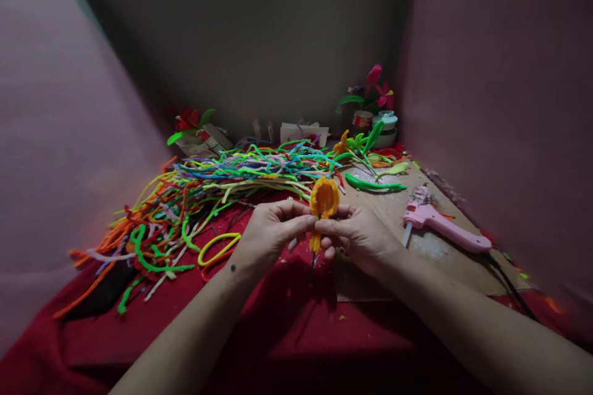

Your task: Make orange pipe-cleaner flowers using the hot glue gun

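An orange pipe-cleaner flower [324,197] is held upright in front of me, above the red cloth. My left hand [278,225] pinches its base from the left, thumb against the fuzzy orange part. From the other side my right hand [354,234] grips the same base between thumb and fingers, with the remaining fingers curled. Below the hands a short orange stretch ends in a thin dark stem. The fingertips partly cover the flower's lower part.
A heap of colourful pipe cleaners [259,166] spreads across the back and left. Yellow-handled scissors [217,248] lie beside my left wrist. On the cardboard [370,281] at right rest a pink glue gun [445,228] and green leaves [375,185]. Finished-looking flowers [377,83] stand behind.
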`<state>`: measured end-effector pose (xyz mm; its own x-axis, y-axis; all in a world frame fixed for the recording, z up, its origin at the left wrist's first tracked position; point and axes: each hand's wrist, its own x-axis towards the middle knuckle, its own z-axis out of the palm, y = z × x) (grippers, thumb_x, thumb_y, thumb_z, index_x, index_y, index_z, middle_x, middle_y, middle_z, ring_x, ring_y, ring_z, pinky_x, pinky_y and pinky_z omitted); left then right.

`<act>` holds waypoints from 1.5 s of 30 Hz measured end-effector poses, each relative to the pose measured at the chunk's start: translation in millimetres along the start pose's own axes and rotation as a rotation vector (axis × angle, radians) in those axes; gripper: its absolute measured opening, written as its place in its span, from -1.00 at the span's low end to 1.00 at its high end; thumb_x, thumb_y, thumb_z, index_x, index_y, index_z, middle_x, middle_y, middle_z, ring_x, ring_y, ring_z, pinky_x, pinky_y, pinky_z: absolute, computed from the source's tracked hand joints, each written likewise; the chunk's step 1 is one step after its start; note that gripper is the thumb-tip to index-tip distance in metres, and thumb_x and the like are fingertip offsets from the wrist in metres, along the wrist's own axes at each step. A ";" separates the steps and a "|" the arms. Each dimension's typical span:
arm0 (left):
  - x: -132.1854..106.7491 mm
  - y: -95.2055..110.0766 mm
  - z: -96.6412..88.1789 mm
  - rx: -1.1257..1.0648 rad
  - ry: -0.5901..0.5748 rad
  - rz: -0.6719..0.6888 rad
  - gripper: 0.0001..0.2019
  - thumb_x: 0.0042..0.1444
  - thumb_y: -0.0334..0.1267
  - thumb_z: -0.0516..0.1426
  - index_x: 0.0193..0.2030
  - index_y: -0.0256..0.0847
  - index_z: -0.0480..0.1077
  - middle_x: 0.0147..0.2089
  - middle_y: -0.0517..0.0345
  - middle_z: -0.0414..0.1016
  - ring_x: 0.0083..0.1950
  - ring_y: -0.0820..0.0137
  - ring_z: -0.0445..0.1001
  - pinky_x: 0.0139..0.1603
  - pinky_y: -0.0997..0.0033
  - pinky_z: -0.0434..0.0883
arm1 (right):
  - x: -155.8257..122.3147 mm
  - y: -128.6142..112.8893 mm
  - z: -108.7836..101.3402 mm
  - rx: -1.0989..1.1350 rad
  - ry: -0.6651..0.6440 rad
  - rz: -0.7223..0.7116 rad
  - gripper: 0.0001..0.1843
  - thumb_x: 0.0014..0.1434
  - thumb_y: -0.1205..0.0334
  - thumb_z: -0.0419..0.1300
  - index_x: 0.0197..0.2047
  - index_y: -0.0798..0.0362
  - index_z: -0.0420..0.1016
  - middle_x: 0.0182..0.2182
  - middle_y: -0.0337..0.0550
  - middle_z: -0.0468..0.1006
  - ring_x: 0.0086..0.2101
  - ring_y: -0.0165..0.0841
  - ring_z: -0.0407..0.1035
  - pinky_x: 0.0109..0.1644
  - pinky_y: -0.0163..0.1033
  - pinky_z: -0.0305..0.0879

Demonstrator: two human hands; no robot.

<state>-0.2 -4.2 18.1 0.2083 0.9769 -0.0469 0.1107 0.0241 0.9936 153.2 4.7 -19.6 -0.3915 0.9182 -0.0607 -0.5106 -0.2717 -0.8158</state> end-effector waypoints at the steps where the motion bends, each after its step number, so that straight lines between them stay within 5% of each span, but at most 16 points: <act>1: -0.3 1.2 1.4 0.024 0.024 0.000 -0.82 -0.10 -0.25 0.24 -0.42 -0.34 0.42 -0.58 0.22 0.39 -0.65 0.61 0.23 -0.65 0.60 0.15 | 0.2 0.3 -0.3 0.006 0.001 0.000 -0.78 -0.21 0.36 0.39 -0.42 0.22 0.53 -0.60 -0.21 0.50 -0.68 -0.53 0.34 -0.66 -0.46 0.32; 11: -4.6 -12.1 27.2 -0.297 0.198 -0.015 -0.78 -0.16 -0.26 0.26 -0.42 -0.32 0.34 -0.57 0.24 0.40 -0.63 0.59 0.32 -0.66 0.63 0.21 | 4.3 7.0 -2.2 0.182 -0.007 0.012 -0.80 -0.20 0.40 0.38 -0.40 0.24 0.55 -0.59 -0.22 0.52 -0.66 -0.56 0.35 -0.61 -0.49 0.34; 26: -6.6 -2.5 8.1 -0.232 0.008 -0.095 -0.84 -0.19 -0.33 0.27 -0.47 -0.35 0.39 -0.61 0.17 0.45 -0.62 0.48 0.41 -0.63 0.54 0.36 | 1.4 3.9 -0.4 -0.029 -0.098 0.012 -0.71 -0.16 0.27 0.38 -0.31 0.17 0.55 -0.58 -0.14 0.57 -0.61 -0.43 0.44 -0.54 -0.39 0.39; 32: -4.9 -4.6 8.1 -0.082 0.137 0.011 -0.85 -0.20 -0.33 0.27 -0.48 -0.35 0.42 -0.60 0.23 0.44 -0.60 0.56 0.35 -0.56 0.59 0.32 | -0.9 4.1 6.6 -0.054 -0.051 -0.026 -0.69 -0.20 0.22 0.39 -0.33 0.17 0.58 -0.60 -0.19 0.56 -0.59 -0.46 0.44 -0.46 -0.37 0.43; 45: -7.8 -5.8 19.4 0.273 0.166 0.127 -0.94 -0.07 -0.34 0.14 -0.48 -0.28 0.39 -0.58 0.24 0.39 -0.56 0.53 0.31 -0.54 0.55 0.29 | -1.5 7.8 4.7 -0.086 0.002 -0.067 -0.89 -0.13 0.34 0.23 -0.45 0.16 0.57 -0.67 -0.24 0.51 -0.64 -0.47 0.39 -0.46 -0.33 0.39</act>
<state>16.4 -16.1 10.7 0.0784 0.9902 0.1152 0.3550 -0.1357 0.9250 146.2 -0.2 -23.2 -0.3573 0.9340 -0.0058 -0.4675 -0.1842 -0.8646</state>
